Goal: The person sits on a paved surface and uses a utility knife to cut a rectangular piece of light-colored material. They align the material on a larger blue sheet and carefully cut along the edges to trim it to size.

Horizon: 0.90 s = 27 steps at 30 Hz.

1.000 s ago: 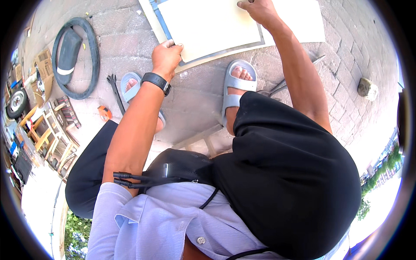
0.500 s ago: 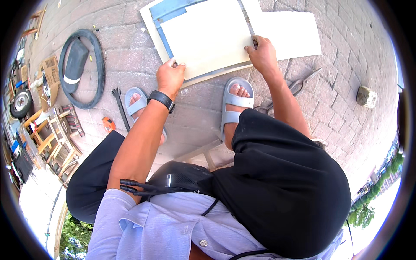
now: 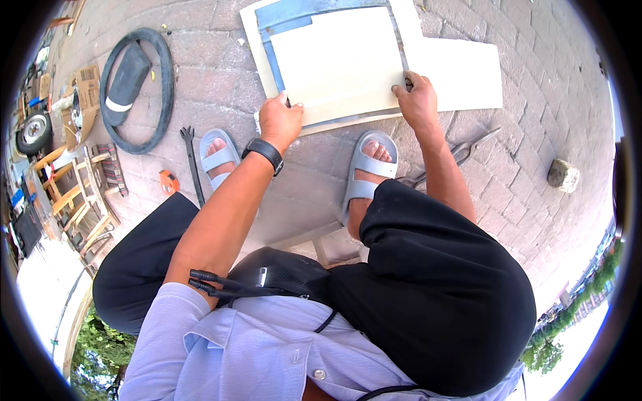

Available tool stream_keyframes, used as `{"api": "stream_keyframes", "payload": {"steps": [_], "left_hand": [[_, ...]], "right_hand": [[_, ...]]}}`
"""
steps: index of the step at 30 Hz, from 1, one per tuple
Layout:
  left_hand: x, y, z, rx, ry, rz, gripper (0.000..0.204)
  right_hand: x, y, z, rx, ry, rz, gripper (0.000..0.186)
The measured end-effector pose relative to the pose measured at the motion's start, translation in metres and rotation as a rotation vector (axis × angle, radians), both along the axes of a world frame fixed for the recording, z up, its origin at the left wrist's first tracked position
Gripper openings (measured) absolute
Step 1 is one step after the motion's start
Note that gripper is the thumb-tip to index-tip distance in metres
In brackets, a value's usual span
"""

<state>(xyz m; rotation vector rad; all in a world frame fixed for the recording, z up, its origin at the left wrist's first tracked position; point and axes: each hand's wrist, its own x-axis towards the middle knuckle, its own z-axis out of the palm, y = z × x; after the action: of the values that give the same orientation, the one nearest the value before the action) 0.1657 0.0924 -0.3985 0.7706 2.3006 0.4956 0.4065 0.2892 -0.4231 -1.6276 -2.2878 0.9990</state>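
A cream sheet point(image 3: 334, 60) lies on the brick paving, on top of a blue sheet point(image 3: 294, 15) and a larger pale board point(image 3: 254, 33). My left hand point(image 3: 279, 121) is closed on the cream sheet's near left corner; a black watch point(image 3: 263, 152) is on that wrist. At the sheet's near right edge, my right hand point(image 3: 418, 101) grips a thin dark tool point(image 3: 407, 81) pressed to it. A second white sheet point(image 3: 465, 73) sits just right of that hand. My feet in grey sandals point(image 3: 364, 175) rest right below the sheets.
A black tyre with an inner tube point(image 3: 134, 80) lies at the left, with a wrench point(image 3: 192, 167) and an orange tape measure point(image 3: 168, 182) beside my left foot. Metal shears point(image 3: 461, 152) and a stone point(image 3: 563, 174) are at the right. Wooden stools point(image 3: 73, 194) stand far left.
My right hand has slid with the dark tool down the cream sheet's right edge, from the far end to the near end. The left hand stayed at the near left corner.
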Motion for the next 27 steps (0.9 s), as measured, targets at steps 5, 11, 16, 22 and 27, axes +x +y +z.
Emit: {"api": "stream_keyframes", "payload": {"steps": [5,11,16,22,27], "left_hand": [[0.007,-0.008,-0.023,0.061,0.180,0.006,0.040],[0.011,-0.006,-0.022,0.051,0.173,0.029,0.050],[0.010,-0.002,-0.018,0.018,0.114,0.050,0.047],[0.006,0.001,-0.006,-0.059,0.007,0.023,0.056],[0.011,0.001,-0.003,-0.032,0.058,0.023,0.056]], "right_hand": [[-0.002,-0.002,0.000,0.037,-0.010,-0.014,0.049],[-0.003,0.001,0.002,-0.001,-0.033,-0.018,0.048],[-0.002,0.001,0.001,-0.017,-0.023,-0.029,0.047],[-0.003,0.001,0.001,-0.039,-0.003,-0.030,0.048],[-0.003,0.002,0.003,-0.047,-0.008,-0.042,0.048]]}}
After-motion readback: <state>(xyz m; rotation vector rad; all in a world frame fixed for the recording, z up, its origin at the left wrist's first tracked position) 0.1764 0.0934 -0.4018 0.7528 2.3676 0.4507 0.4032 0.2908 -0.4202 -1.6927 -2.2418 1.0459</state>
